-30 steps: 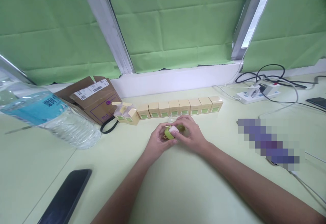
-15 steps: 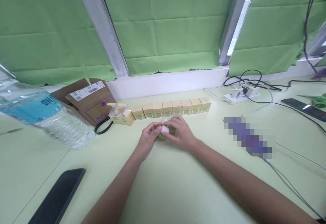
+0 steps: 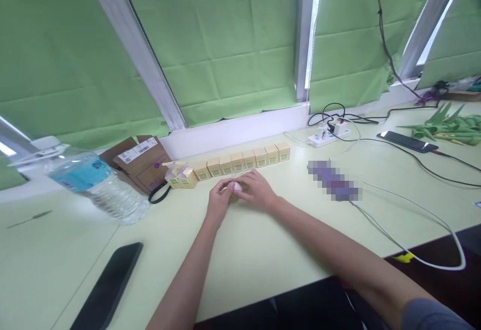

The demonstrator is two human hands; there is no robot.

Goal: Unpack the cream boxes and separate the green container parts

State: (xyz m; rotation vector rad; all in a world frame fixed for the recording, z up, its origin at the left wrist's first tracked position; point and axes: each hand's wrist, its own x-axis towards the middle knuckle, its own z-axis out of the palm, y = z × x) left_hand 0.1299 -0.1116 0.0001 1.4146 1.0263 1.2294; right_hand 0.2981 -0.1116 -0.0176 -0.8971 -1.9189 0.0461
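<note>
My left hand (image 3: 218,201) and my right hand (image 3: 258,190) meet over the table, fingers curled in around a small white rounded object (image 3: 237,187). Its kind I cannot make out, as the fingers cover most of it. Something yellow-green shows just beneath it, partly hidden by the hands. Behind my fingers stands a row of several small tan boxes with green labels (image 3: 237,161). At the row's left end is an opened tan box (image 3: 180,176) with its flaps up and pale material at its top.
To the left are a large water bottle (image 3: 112,190), an open brown carton (image 3: 145,166), a black band (image 3: 160,195) and a black phone (image 3: 108,285). On the right lie a power strip (image 3: 328,137), cables, a second phone (image 3: 407,141), a blurred purple item (image 3: 333,181) and green leaf-like pieces (image 3: 451,125).
The view has turned right and tilted, so the table's front edge and more of the right side now show. Both hands keep their hold on the small white object.
</note>
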